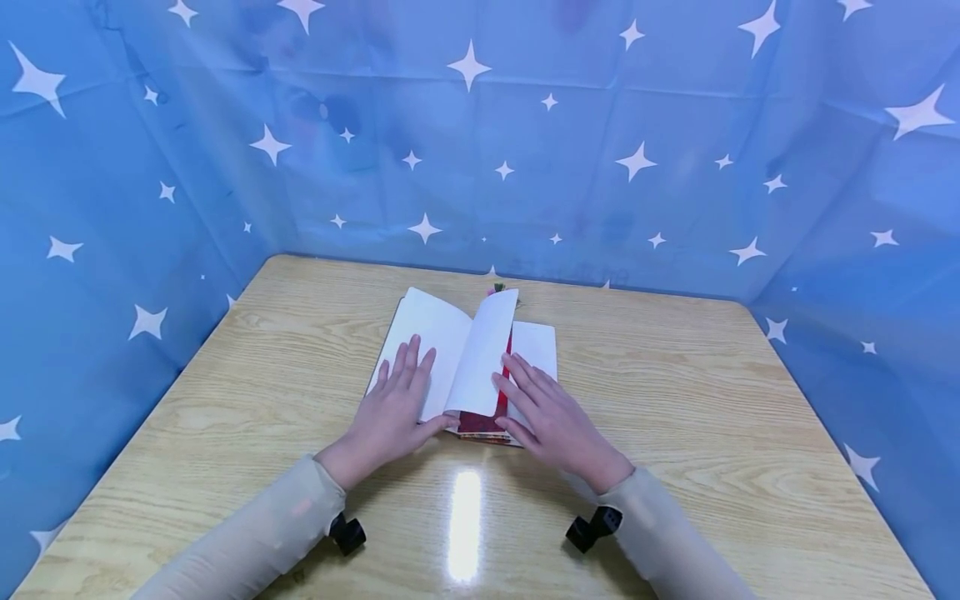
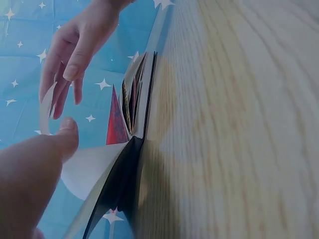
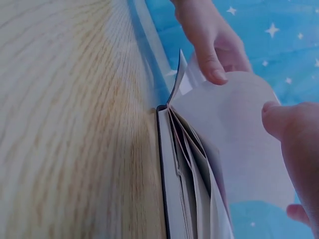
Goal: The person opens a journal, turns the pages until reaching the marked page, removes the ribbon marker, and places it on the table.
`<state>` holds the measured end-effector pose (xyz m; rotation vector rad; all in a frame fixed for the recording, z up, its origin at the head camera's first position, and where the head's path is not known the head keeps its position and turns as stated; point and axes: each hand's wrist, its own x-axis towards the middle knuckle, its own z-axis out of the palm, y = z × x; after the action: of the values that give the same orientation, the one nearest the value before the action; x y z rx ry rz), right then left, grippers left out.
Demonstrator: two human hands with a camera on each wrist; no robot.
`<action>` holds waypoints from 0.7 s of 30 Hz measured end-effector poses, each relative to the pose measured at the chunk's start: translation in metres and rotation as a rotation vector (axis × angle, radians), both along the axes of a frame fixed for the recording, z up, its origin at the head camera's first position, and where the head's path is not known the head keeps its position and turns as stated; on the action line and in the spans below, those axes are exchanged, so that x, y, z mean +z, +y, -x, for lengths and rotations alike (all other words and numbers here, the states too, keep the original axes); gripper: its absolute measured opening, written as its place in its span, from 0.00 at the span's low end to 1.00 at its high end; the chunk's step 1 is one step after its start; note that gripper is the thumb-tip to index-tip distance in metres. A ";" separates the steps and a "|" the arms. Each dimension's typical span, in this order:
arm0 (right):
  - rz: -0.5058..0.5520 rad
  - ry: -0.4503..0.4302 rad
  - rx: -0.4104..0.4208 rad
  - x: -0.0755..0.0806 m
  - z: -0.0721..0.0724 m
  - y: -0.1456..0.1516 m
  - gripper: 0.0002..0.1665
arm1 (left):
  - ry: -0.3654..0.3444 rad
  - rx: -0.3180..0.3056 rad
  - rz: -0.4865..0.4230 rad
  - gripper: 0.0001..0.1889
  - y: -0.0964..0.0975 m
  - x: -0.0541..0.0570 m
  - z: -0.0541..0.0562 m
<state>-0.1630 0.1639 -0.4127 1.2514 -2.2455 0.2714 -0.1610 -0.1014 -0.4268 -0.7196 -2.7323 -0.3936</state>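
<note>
An open book [image 1: 536, 337] lies on the table, its white left page [image 1: 431, 321] spread flat to the side. One white leaf [image 1: 483, 354] stands up and curves over near the middle, with dark red paper [image 1: 480, 422] showing beneath it. My left hand [image 1: 393, 417] rests on the left page with straight fingers, its thumb reaching toward the leaf's lower corner. Straight-fingered too, my right hand [image 1: 551, 421] has its fingertips at the right edge of the raised leaf. Folded layers of paper [image 3: 194, 164] fan out between the pages in the right wrist view.
The wooden table [image 1: 675, 375] extends around the book on all sides. A blue curtain [image 1: 480, 150] with white stars hangs behind it and along both sides. Something small and green [image 1: 498, 287] pokes out at the book's far edge. A black wrist camera [image 1: 347, 533] sits below the left sleeve.
</note>
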 end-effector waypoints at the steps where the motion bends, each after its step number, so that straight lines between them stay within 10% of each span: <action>1: 0.001 0.001 0.002 0.000 0.000 0.000 0.33 | 0.024 -0.022 -0.021 0.51 0.000 0.000 0.000; 12: 0.001 -0.030 -0.009 -0.003 -0.005 -0.001 0.33 | 0.392 -0.258 -0.193 0.46 0.000 -0.005 0.006; 21: 0.003 -0.103 -0.021 -0.005 -0.007 -0.001 0.38 | 0.545 -0.229 -0.163 0.48 -0.002 -0.003 0.005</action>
<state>-0.1557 0.1632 -0.4176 1.2378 -2.3424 0.3380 -0.1665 -0.1029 -0.4296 -0.9378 -2.0928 -0.3941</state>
